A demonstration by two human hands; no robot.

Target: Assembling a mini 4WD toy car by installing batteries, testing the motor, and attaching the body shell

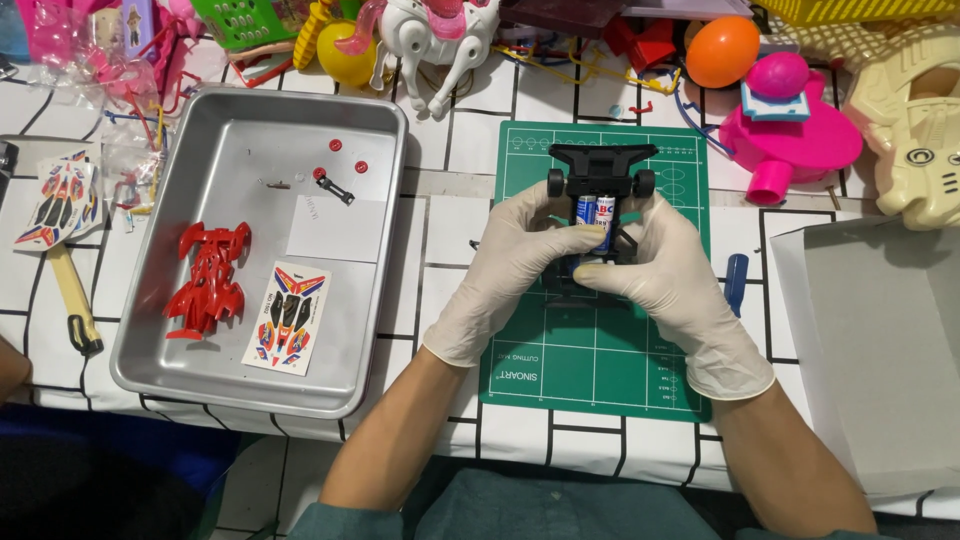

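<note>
Both white-gloved hands — left hand (pixel 510 270), right hand (pixel 668 275) — have their fingers clasped around a black plastic toy car chassis (pixel 600 185) with two batteries, held over the green cutting mat (pixel 590 350) on the table.

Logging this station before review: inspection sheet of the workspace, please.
Surface: table with white, black-lined cover; green cutting mat on it.
Job's things: black toy car chassis with batteries, over the mat.
Clutter: metal tray holding red car body, sticker sheet, small red parts; plastic toys along the far edge; blue-handled tool right of the mat.
Grips: left hand and right hand, gloved, both on the chassis.
Cables: nothing seen.
Surroundings: grey cardboard box at right.
</note>
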